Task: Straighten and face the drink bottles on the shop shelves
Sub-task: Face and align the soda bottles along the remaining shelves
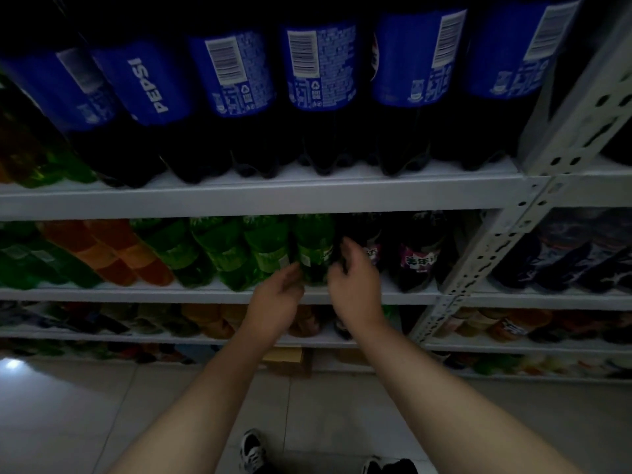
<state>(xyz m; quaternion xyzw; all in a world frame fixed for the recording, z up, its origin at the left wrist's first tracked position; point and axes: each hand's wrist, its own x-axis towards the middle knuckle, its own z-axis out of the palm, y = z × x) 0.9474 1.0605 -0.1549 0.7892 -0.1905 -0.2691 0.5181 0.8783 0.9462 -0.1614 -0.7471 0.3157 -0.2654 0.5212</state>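
On the second shelf (205, 295) stands a row of green bottles, and the rightmost green bottle (314, 244) sits between my hands. My left hand (277, 302) reaches in from the lower left, its straight fingers touching the bottle's lower left side. My right hand (355, 285) curls round the bottle's right side, fingers slipped between it and a dark bottle with a purple label (419, 258). Above, large Pepsi bottles (318, 70) line the top shelf (273, 196), most with barcodes facing out.
Orange bottles (116, 254) and more green ones stand to the left on the second shelf. A perforated grey upright (506, 241) divides this bay from the right bay of dark bottles (564, 258). Lower shelves hold mixed drinks. Tiled floor and my shoes (253, 449) are below.
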